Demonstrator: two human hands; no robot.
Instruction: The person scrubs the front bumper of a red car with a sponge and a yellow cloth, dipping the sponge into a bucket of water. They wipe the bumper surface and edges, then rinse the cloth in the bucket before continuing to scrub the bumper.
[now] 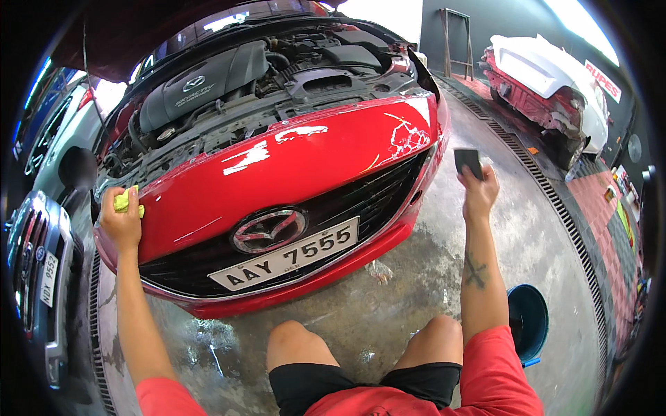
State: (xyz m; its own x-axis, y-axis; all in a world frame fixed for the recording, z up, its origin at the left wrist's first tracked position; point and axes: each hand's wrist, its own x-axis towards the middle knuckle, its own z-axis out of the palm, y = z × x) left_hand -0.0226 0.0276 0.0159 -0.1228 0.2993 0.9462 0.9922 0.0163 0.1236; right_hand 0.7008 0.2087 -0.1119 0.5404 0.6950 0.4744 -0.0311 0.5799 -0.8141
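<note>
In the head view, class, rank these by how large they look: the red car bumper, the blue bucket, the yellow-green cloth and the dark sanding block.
1. Red car bumper
2. Blue bucket
3. Yellow-green cloth, in the left hand, and dark sanding block, in the right hand: both small and part hidden, too alike to rank.

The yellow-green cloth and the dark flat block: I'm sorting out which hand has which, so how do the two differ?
The yellow-green cloth is soft and bunched in the left hand; the dark flat block is stiff and rectangular, pinched in the right hand. The cloth is pressed against the red car bumper; the block is held in the air beside the bumper's corner, apart from it. Both are small enough for one hand.
</note>
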